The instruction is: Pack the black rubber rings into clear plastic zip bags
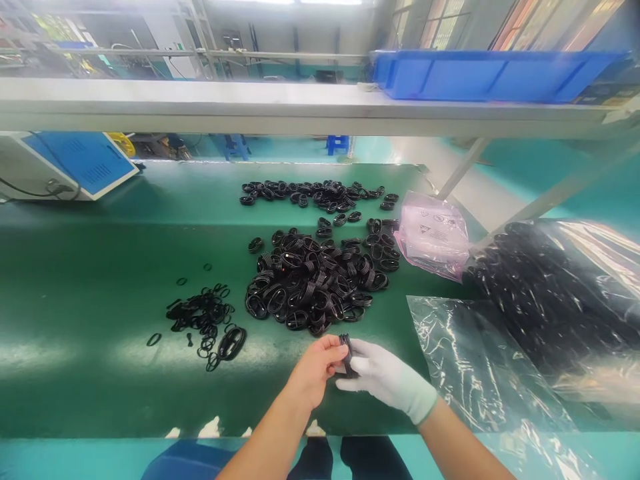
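Busy green bench (100, 393) | black coiled cables (310, 287) heaped mid-bench, more strung behind | small black loops (203, 312) scattered left, 1 coil (233, 343) beside them | pink bag (433, 233), clear plastic bag (470, 353) right | blue-panelled box (83, 163) far left

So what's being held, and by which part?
A black cable coil, held at its opposite sides by the bare left fingers and gloved right fingers.

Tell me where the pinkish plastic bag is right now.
In the head view, the pinkish plastic bag lies on the right of the green tabletop, between the heaped black coils and the bulging clear bag.
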Motion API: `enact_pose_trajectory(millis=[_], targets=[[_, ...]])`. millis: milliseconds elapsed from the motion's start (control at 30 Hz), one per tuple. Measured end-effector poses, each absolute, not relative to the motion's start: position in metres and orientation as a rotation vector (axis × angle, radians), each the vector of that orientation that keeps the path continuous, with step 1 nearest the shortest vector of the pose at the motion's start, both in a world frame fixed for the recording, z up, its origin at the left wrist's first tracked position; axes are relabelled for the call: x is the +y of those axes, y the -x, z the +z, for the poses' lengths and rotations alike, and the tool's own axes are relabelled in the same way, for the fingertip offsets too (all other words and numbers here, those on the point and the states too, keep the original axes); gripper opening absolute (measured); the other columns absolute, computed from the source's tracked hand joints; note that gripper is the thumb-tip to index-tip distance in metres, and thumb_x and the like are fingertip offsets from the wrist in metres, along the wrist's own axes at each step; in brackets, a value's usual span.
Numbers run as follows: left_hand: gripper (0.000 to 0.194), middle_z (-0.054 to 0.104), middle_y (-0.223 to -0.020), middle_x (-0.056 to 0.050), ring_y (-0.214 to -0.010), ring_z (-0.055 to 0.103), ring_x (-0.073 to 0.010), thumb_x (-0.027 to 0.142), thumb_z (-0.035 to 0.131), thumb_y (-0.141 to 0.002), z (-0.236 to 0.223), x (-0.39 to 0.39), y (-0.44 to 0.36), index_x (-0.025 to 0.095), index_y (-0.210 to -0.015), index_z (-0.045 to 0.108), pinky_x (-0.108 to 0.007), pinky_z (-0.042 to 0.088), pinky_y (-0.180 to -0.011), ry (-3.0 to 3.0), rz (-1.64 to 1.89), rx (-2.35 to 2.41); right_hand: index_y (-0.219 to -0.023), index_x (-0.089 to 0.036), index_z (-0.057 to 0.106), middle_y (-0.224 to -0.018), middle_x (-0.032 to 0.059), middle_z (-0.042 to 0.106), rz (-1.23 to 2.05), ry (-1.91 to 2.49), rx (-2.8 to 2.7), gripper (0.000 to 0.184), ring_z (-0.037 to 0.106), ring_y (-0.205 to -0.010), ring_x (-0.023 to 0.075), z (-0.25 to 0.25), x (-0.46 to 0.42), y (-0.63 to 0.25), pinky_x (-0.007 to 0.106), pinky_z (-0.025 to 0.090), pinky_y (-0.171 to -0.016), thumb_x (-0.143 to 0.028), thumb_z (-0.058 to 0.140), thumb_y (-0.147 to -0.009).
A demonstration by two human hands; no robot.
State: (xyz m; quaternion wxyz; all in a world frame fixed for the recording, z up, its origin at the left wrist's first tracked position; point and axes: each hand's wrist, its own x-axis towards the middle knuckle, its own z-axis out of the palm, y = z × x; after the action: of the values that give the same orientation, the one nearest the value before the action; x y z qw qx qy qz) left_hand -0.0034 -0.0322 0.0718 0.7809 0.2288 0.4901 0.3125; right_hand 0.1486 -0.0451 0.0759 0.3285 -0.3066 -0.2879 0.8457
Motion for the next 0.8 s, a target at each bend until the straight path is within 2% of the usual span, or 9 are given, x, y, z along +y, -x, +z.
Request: enact_pose_trajectory(millis=[200,500,667,800], targets=[[0.016,0.056,-0.069,0.003,-0.059,0.046,-0.0053,0.025,0.063,-0.066,0.074,-0.035,0.003,0.015,-0.077,0.057,-0.019,0.032,-0.059,-0.585,0.677,1.058,-0.106,-0.017,0.055,-0.101,0.0070,0.054,2.185,0.896,-0.771,0.039,0.051,-0.100,0.0215,0.077,-0.043,-0.141,0.046,0.040,-0.088,-0.027,0.066,-0.070],[0.020,0.056,-0.063,0.003,-0.055,0.045,-0.0060,0.031,0.066,-0.064,0.068,-0.033,0.012,0.015,-0.070,0.056,-0.020,0.031,-0.056,-0.658,0.581,1.052,-0.107,-0.015,0.056,-0.100,0.0096,0.057,2.291,0.883,-0.768,0.041,0.054,-0.097,0.0222,0.076,-0.043,-0.146,0.049,0.041,-0.086,-0.027,0.066,-0.070],[0.021,0.053,-0.060,0.004,-0.053,0.043,-0.0049,0.030,0.068,-0.062,0.068,-0.033,0.013,0.014,-0.069,0.056,-0.019,0.030,-0.054,-0.680,0.555,1.058,-0.106,-0.016,0.055,-0.105,0.0097,0.055,2.230,0.940,-0.736,0.044,0.054,-0.099,0.0231,0.066,-0.046,-0.143,0.048,0.043,-0.085,-0.026,0.070,-0.066],[0.024,0.056,-0.063,0.001,-0.057,0.050,-0.0079,0.037,0.061,-0.069,0.072,-0.034,0.018,0.014,-0.071,0.055,-0.021,0.035,-0.056,-0.701,0.570,1.055,-0.105,-0.016,0.054,-0.103,0.0094,0.055,2.213,0.955,-0.724,0.041,0.055,-0.095,0.0223,0.066,-0.048,-0.142,0.047,0.044,-0.083,-0.028,0.068,-0.068]])
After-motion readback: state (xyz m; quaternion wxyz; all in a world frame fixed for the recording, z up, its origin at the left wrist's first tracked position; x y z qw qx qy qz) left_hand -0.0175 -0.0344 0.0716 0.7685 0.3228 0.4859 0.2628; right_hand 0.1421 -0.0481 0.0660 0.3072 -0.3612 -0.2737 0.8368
